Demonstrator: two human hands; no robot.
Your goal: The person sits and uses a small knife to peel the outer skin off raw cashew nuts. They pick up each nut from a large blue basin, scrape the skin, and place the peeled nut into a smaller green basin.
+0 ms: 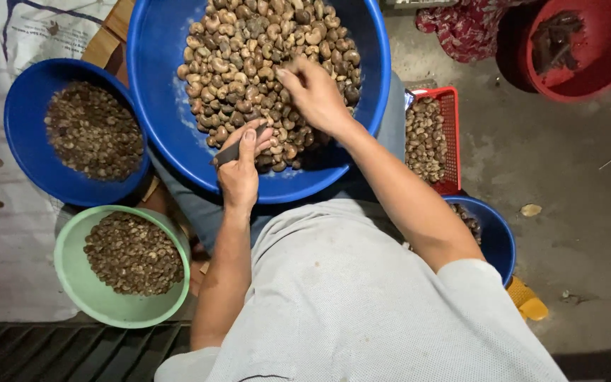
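We are picking nuts: our right hand [316,95] reaches, fingers loosely spread, into the nut pile [263,56] at twelve o'clock; our left hand [240,166] grips a dark tool [231,152]. Next calls for pinching one nut.

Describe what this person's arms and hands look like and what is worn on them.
Both arms are bare from above the elbow down. The left hand and right hand wear no gloves, and no rings, watch or bands are visible. Short sleeves of a light grey T-shirt with a fine dotted weave cover the upper arms.
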